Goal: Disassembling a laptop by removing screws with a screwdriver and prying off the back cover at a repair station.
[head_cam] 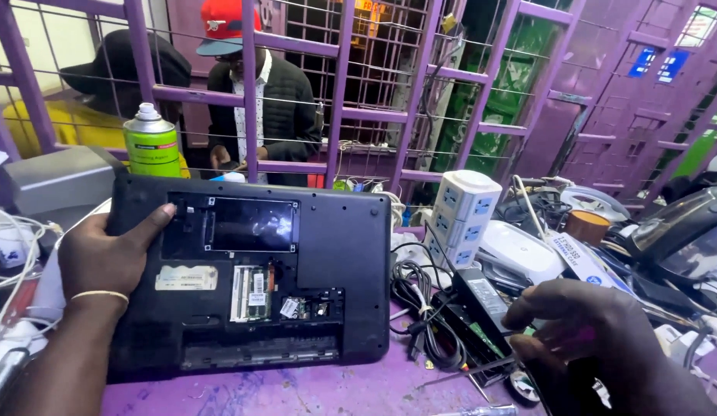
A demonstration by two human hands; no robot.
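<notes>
A black laptop (335, 254) lies bottom side up on the purple bench, its access covers off so the memory modules and empty bays show. My left hand (108, 258) grips its left edge, thumb resting on the underside. My right hand (586, 331) hovers at the lower right with fingers bent and apart, holding nothing. It is nearest a black power adapter (482, 296) and a screwdriver (462, 374) lying on the bench.
A green spray can (152, 142) stands behind the laptop. A white power-strip tower (465, 212), tangled cables (416, 308), a white router (520, 250) and tape rolls crowd the right. Purple bars (339, 92) fence the bench; two people stand beyond them.
</notes>
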